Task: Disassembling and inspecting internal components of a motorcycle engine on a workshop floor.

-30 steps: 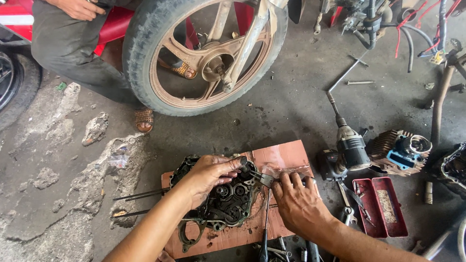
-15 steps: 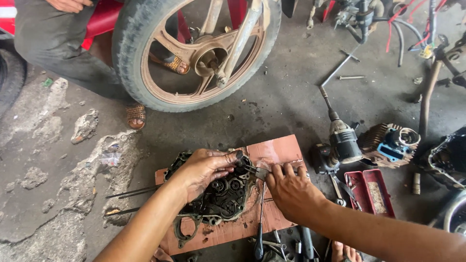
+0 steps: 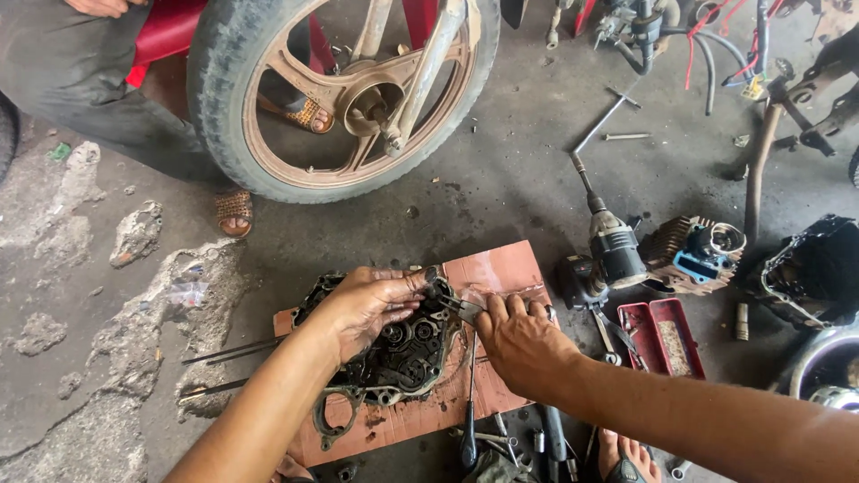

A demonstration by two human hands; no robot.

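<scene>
Stained concrete floor [image 3: 537, 179], reddish cardboard sheet [image 3: 501, 268] catching grime — on it the greasy black engine case [image 3: 394, 353]. Left hand [image 3: 362, 309] steadies its two-o'clock edge; right hand [image 3: 519, 344] pinches thin pliers [image 3: 456, 306] there.

A stained, cracked concrete floor [image 3: 501, 192] carries a reddish cardboard sheet [image 3: 501, 268] with a greasy engine case [image 3: 394, 358] lying on it. Just beside the sheet lie a power tool [image 3: 613, 246], a finned cylinder [image 3: 693, 252] and a red tray [image 3: 664, 335]. A motorcycle wheel [image 3: 344, 89] stands on the floor beyond, with loose rods [image 3: 608, 116] near it.
</scene>
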